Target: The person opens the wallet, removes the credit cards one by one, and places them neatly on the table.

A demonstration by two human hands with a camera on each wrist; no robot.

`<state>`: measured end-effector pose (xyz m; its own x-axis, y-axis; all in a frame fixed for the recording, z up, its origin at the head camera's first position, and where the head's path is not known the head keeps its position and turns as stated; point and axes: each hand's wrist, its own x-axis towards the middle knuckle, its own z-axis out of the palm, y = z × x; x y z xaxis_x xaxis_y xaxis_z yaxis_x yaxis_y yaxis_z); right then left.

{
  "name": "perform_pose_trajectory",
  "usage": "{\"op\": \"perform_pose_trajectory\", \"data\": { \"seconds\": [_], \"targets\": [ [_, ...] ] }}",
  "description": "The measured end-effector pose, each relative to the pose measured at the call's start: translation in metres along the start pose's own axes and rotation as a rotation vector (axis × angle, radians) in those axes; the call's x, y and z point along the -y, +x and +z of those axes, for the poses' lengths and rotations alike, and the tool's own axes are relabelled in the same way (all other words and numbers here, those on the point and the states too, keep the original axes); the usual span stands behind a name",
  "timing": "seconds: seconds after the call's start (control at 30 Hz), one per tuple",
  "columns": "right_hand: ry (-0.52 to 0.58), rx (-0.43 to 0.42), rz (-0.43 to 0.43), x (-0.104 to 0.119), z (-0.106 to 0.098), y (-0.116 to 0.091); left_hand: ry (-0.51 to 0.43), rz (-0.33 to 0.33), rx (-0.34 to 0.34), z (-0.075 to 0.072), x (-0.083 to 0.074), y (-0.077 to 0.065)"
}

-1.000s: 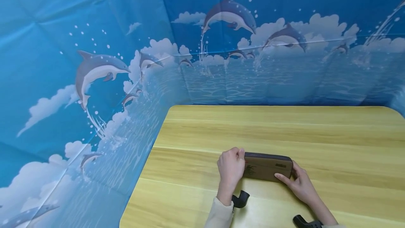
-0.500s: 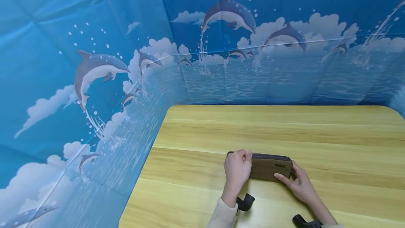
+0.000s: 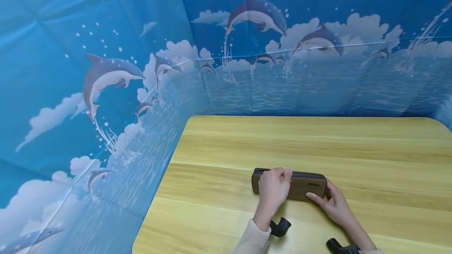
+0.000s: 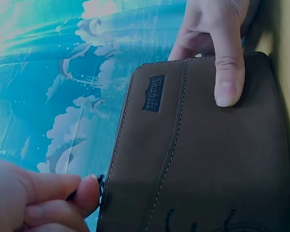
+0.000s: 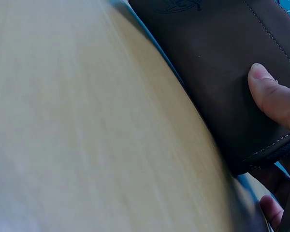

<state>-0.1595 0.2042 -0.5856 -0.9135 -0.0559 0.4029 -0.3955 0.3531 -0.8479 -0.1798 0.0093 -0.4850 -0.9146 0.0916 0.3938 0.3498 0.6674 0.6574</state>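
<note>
A brown zip-around wallet (image 3: pixel 301 188) stands on its long edge at the table, zipper side up. My right hand (image 3: pixel 334 205) grips its right end, thumb on the near face and fingers behind. At the top edge, my left hand (image 3: pixel 273 190) pinches a small dark zipper pull (image 4: pixel 102 182) between thumb and forefinger. The left wrist view shows stitching and a dark label patch (image 4: pixel 154 93) on the wallet's face. Part of the wallet's left half is hidden behind my left hand in the head view.
The wooden table (image 3: pixel 219 152) has rounded far corners. Behind it and to the left hangs a blue sheet (image 3: pixel 169 101) printed with dolphins and clouds. Black wrist mounts (image 3: pixel 280 227) sit at both wrists.
My left hand has moved right along the wallet's top edge with the zipper pull, uncovering the wallet's left end. My right hand has kept its grip in place.
</note>
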Motion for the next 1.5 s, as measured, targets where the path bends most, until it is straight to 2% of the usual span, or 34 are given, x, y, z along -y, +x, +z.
{"op": "perform_pose_trajectory", "data": {
  "seconds": [0.3,0.43,0.67,0.97,1.2,1.37,1.5],
  "targets": [
    [0.018,-0.001,-0.043,-0.004,0.001,0.0,0.053,0.024,0.006,0.007,-0.005,-0.001],
    [0.02,-0.004,-0.064,-0.005,0.001,0.001,0.068,0.018,0.032,0.009,-0.009,0.0],
    [0.001,-0.002,-0.032,-0.003,0.001,0.001,0.137,0.015,0.066,0.012,-0.015,0.002],
    [-0.053,0.0,-0.02,0.0,0.001,0.0,0.201,0.068,0.098,0.015,-0.02,0.0],
    [-0.09,0.004,0.032,-0.002,-0.001,-0.001,0.23,0.076,0.145,0.015,-0.024,0.002],
    [-0.121,0.005,0.023,0.019,-0.002,0.002,0.27,0.083,0.175,0.015,-0.027,0.005],
    [-0.14,0.018,0.038,0.014,-0.003,0.001,0.298,0.087,0.191,0.015,-0.031,0.005]
  ]
}}
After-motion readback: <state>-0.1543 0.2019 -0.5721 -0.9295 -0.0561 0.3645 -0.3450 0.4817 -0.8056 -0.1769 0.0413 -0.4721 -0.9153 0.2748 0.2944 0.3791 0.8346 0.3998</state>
